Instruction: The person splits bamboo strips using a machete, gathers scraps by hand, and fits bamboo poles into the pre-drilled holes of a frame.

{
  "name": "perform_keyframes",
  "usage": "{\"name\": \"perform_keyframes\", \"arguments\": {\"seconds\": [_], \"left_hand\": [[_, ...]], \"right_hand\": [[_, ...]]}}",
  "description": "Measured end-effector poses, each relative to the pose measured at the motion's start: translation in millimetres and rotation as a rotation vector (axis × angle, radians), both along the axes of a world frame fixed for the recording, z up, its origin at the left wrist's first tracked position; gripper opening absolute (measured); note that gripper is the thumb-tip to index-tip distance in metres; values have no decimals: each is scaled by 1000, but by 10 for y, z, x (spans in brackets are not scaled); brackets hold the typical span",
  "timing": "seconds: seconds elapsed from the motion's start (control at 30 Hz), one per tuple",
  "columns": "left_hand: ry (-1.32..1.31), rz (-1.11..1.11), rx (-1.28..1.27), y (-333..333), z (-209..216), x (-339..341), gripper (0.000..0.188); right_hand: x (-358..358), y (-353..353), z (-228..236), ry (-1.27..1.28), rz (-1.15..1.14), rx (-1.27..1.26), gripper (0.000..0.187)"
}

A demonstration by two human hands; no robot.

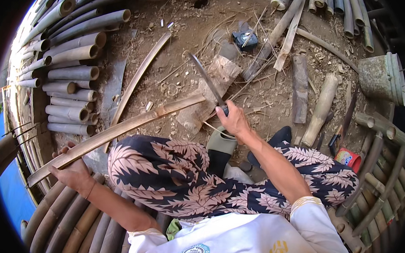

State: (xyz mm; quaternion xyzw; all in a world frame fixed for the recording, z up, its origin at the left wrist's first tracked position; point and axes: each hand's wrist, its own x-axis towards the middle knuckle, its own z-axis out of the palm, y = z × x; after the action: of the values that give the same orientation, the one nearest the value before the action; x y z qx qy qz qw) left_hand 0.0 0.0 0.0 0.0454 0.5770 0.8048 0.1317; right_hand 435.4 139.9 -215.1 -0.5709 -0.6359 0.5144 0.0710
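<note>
My left hand (75, 172) grips the lower left end of a long split bamboo strip (129, 127), fingers wrapped round its edges. The strip slants up to the right, and its far end lies over a pale wooden block (218, 77) on the ground. In my right hand (235, 121) is the dark handle of a machete (208, 82). Its curved blade points up and to the left, over the block, just above the strip's far end. The fist hides most of the handle. I cannot tell whether blade and strip touch.
Stacked bamboo poles (81, 73) line the left side. Another split strip (138, 77) lies beyond mine. To the right are a short bamboo piece (321, 110), a flat wood piece (299, 88), a saw (342, 127), a red container (348, 159) and a dirty bucket (381, 77). Shavings litter the dirt.
</note>
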Motion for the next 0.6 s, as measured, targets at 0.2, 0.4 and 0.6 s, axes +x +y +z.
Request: {"name": "perform_keyframes", "arguments": {"seconds": [0.2, 0.4, 0.6], "left_hand": [[196, 31, 221, -51, -91, 143, 56], [169, -27, 250, -104, -95, 204, 60], [-92, 362, 238, -121, -480, -249, 51]], "right_hand": [[-222, 172, 418, 165, 19, 194, 36], [-188, 195, -31, -120, 202, 108, 34], [14, 217, 220, 270, -254, -128, 33]]}}
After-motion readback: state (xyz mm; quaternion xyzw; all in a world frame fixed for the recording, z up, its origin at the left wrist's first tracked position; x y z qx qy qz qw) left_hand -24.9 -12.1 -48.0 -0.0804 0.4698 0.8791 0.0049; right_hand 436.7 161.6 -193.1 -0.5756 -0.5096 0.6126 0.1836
